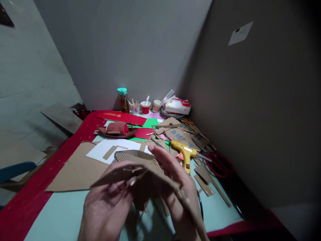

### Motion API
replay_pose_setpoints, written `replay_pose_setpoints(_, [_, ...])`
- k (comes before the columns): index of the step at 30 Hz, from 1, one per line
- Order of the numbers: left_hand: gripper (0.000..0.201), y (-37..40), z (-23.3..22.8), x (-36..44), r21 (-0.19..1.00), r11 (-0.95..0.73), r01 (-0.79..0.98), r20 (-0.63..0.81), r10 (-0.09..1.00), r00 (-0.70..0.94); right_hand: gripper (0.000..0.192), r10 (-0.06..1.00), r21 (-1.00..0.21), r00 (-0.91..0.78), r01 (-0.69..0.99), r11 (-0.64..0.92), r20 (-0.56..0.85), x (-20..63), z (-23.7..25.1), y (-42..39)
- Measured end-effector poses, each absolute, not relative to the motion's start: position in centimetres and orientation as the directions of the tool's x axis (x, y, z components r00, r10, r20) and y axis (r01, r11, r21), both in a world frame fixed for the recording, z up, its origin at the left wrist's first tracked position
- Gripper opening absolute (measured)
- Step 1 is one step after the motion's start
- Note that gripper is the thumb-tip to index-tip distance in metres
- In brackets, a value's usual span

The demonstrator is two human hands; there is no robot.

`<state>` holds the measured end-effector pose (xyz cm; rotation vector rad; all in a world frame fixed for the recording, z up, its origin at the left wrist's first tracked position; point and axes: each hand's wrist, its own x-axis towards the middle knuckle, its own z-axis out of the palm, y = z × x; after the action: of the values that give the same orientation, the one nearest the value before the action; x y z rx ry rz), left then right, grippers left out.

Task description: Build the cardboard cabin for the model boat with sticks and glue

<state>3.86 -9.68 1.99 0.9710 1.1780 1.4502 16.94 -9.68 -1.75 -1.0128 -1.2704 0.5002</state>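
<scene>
Here, fingers: left hand (106, 204) and right hand (175, 187) are clamped on a cardboard piece (136, 167), lower centre.
Surface: table (62, 214) is strewn with scraps; glue gun (185, 152) is seen right of centre.
Room: grey walls.

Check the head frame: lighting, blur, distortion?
Head view: dim and uneven, brightest on the back wall; right side falls into dark vignette. Both hands, left hand and right hand, and the cardboard piece they hold are softly blurred. Wide-angle warp bends wall edges; glue gun stays fairly sharp.
</scene>
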Motion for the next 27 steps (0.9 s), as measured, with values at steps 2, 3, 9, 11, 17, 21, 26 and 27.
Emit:
replay_pose_setpoints(2, [0.012, -9.5, 2.2, 3.8, 0.979, -0.050, -0.198, 0.015, 0.985, -0.174, 0.054, 0.848, -0.868, 0.198, 0.031, 0.496, 0.491, 17.4, -2.3, -9.9])
replay_pose_setpoints(3, [0.015, -9.4, 2.3, 3.8, 0.978, -0.043, -0.206, 0.008, 0.986, -0.168, 0.057, 0.862, -0.876, 0.182, -0.009, 0.483, 0.474, 17.7, -2.6, -10.0])
replay_pose_setpoints(9, [0.024, -9.7, 2.2, 3.7, 0.978, 0.000, -0.210, -0.033, 0.988, -0.153, 0.046, 0.901, -0.906, 0.143, -0.054, 0.420, 0.409, 17.8, -2.2, -10.5])
replay_pose_setpoints(11, [0.019, -9.6, 1.8, 3.5, 0.981, -0.030, -0.194, -0.004, 0.985, -0.171, 0.041, 0.904, -0.899, 0.157, -0.127, 0.419, 0.399, 17.4, -1.5, -10.6])
replay_pose_setpoints(17, [0.013, -9.0, 1.3, 2.6, 0.985, -0.114, -0.132, 0.090, 0.980, -0.176, 0.044, 0.835, -0.849, 0.376, -0.189, 0.494, 0.402, 16.4, -0.8, -11.5])
replay_pose_setpoints(21, [0.009, -9.2, 2.2, 2.9, 0.976, -0.212, 0.057, 0.219, 0.946, -0.239, 0.039, 0.677, -0.859, 0.552, 0.164, 0.485, 0.487, 16.8, -0.5, -12.6])
replay_pose_setpoints(26, [0.013, -9.7, 2.0, 3.4, 0.948, -0.281, 0.148, 0.309, 0.923, -0.228, 0.019, 0.534, -0.757, 0.537, 0.496, 0.426, 0.653, 17.5, 0.5, -13.2])
replay_pose_setpoints(27, [0.015, -9.8, 1.9, 3.5, 0.950, -0.279, 0.142, 0.307, 0.920, -0.242, 0.020, 0.530, -0.728, 0.501, 0.513, 0.454, 0.684, 17.7, 0.8, -13.2])
